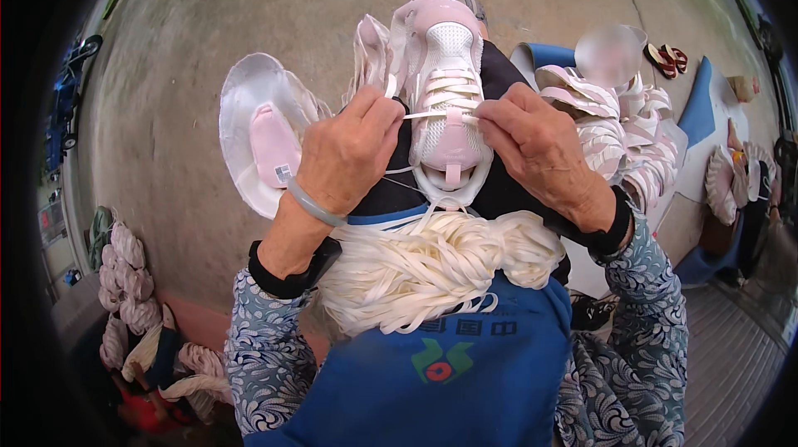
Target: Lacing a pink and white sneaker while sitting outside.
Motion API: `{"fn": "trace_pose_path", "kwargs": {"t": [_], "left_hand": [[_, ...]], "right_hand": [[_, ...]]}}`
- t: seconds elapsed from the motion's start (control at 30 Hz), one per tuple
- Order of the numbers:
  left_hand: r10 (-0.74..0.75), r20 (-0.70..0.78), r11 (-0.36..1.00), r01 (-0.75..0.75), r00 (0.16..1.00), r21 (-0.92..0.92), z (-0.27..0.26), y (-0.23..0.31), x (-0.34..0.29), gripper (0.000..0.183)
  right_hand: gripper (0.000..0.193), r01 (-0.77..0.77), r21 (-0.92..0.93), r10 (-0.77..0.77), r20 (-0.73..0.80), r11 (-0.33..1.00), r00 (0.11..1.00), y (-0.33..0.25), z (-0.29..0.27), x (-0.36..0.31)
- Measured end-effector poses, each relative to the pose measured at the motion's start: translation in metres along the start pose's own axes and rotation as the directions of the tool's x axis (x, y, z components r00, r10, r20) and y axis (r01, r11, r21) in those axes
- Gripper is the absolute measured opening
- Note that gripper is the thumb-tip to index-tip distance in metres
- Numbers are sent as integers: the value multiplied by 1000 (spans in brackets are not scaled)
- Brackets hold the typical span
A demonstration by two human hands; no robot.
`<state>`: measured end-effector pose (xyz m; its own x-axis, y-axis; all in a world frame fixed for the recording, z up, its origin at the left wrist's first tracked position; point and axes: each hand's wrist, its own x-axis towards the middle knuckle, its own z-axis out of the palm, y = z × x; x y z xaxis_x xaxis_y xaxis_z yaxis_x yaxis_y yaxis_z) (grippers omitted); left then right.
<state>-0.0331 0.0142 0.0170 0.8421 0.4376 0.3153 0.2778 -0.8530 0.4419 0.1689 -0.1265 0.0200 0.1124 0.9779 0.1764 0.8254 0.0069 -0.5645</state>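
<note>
A pink and white sneaker upper (450, 48) lies over my dark-trousered legs, its toe end pointing away from me. White lace (453, 81) crosses its middle in several rows. My left hand (349, 148) pinches one length of the lace left of the tongue (454, 138), and my right hand (536, 148) pinches lace on the right side. The length between them is stretched nearly straight across the tongue. A thick bundle of white shoelaces (432, 268) rests on my lap, over a blue apron (416, 397). The fingertips partly hide the lace ends.
Another white upper with a pink tongue (274, 144) stands left of my left hand, beside more uppers (371, 52). Many pink and white uppers (615, 127) are heaped at my right. Sandals (665, 59) lie beyond them on the concrete floor (266, 15). Further bundles (126, 277) sit lower left, near another person.
</note>
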Motion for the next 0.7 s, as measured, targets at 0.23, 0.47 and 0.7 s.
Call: {"fn": "trace_pose_path", "kwargs": {"t": [0.23,0.47,0.7], "left_hand": [[-107,-78,985,94,991,-146,2,-1,3,14],[-169,-52,972,157,984,-174,5,-8,-14,10],[-258,-74,923,223,963,-312,0,-7,-22,18]], "right_hand": [[11,19,-331,17,104,943,994,-12,17,17],[12,41,-507,71,200,861,977,-30,17,28],[11,-362,224,245,421,905,873,4,-3,45]]}}
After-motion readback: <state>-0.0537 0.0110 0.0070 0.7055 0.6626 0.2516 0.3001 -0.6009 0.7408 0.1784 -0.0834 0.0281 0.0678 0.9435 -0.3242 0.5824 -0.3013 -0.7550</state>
